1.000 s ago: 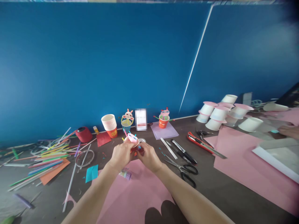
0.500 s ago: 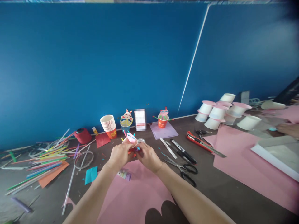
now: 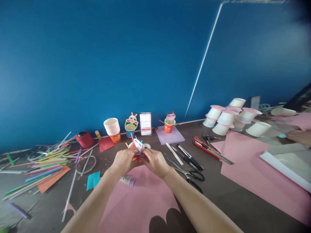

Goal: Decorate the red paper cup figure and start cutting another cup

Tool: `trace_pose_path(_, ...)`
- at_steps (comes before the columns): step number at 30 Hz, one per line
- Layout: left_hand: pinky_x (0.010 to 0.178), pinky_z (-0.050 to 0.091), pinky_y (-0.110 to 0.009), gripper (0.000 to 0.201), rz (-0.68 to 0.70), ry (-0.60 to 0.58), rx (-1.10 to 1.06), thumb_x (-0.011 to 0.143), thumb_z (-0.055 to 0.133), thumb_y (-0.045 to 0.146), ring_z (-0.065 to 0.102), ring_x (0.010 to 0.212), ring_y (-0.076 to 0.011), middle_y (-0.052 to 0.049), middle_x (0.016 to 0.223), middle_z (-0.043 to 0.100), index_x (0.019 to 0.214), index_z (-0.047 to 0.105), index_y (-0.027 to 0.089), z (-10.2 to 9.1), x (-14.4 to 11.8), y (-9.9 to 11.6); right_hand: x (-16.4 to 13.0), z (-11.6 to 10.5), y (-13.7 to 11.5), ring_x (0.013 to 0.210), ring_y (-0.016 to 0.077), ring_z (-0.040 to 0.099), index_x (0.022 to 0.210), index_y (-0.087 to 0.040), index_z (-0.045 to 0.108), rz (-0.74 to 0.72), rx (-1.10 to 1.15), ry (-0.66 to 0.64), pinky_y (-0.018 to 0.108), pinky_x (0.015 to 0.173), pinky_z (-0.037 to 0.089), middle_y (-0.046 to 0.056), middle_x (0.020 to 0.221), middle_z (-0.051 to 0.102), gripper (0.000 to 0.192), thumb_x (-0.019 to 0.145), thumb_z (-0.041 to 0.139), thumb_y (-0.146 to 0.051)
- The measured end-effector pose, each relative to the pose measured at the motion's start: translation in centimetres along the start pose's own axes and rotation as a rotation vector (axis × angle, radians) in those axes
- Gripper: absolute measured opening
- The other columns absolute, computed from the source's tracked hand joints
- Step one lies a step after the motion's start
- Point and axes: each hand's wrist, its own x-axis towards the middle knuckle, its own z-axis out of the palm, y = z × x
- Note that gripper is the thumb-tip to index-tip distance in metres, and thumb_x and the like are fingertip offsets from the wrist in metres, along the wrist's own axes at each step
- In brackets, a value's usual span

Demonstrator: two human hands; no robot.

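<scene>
Between my hands is a small orange paper cup (image 3: 132, 148) with a pale rim. A pink cut-out piece (image 3: 138, 143) and short coloured straw pieces stick up from it. My left hand (image 3: 123, 161) is closed around the cup's left and near side. My right hand (image 3: 155, 162) is closed at the near right side, fingertips pinched by a blue straw piece close to the left fingers. The fingers hide most of the cup's wall. Just behind the right hand lies a roll of clear tape (image 3: 146, 146). Pink paper (image 3: 141, 200) and a glue stick (image 3: 128, 180) lie below the hands.
Stacked cups (image 3: 112, 127), a rabbit-faced cup (image 3: 131, 127) and another decorated cup (image 3: 169, 125) stand near the blue wall. Straws (image 3: 48, 168) lie left; scissors (image 3: 190, 175), a marker (image 3: 189, 157) and a box cutter (image 3: 211, 149) lie right. Another person's hand (image 3: 300, 137) is far right.
My right fingers have moved slightly left, closer to my left hand. The pink piece and straws in the cup have shifted and stand more upright. The view has shifted slightly.
</scene>
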Motion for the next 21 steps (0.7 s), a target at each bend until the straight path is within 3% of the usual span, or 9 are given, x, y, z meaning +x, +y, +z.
trace_pose_path(8, 0.061, 0.042, -0.023, 0.019, 0.084, 0.205, -0.28, 0.073, 0.059, 0.033, 0.062, 0.07, -0.0151, -0.002, 0.079, 0.067, 0.088, 0.061, 0.021, 1.2, -0.6, -1.0, -0.1, -0.2, -0.3, 0.062, 0.0151, 0.06, 0.103, -0.018, 0.053, 0.04, 0.037, 0.003, 0.022, 0.055, 0.036, 0.004, 0.071, 0.064, 0.021, 0.086, 0.046, -0.027)
trace_pose_path(14, 0.057, 0.041, -0.02, 0.014, 0.159, 0.261, -0.342, 0.075, 0.058, 0.031, 0.06, 0.072, -0.0123, -0.003, 0.093, 0.062, 0.084, 0.061, 0.021, 1.5, -1.0, -1.1, -0.2, 0.1, -0.4, 0.058, 0.0142, 0.059, 0.096, -0.019, 0.055, 0.045, 0.041, -0.016, 0.021, 0.054, 0.035, 0.001, 0.066, 0.064, 0.017, 0.084, 0.048, -0.029)
trace_pose_path(21, 0.054, 0.037, -0.02, 0.016, 0.09, 0.331, -0.393, 0.079, 0.054, 0.033, 0.053, 0.057, -0.0085, 0.0, 0.075, 0.059, 0.083, 0.056, 0.018, 2.3, -1.7, -0.9, 0.0, -0.3, -0.8, 0.052, 0.0124, 0.057, 0.095, -0.02, 0.056, 0.102, 0.113, -0.031, 0.02, 0.052, 0.035, 0.0, 0.06, 0.062, 0.017, 0.083, 0.05, -0.03)
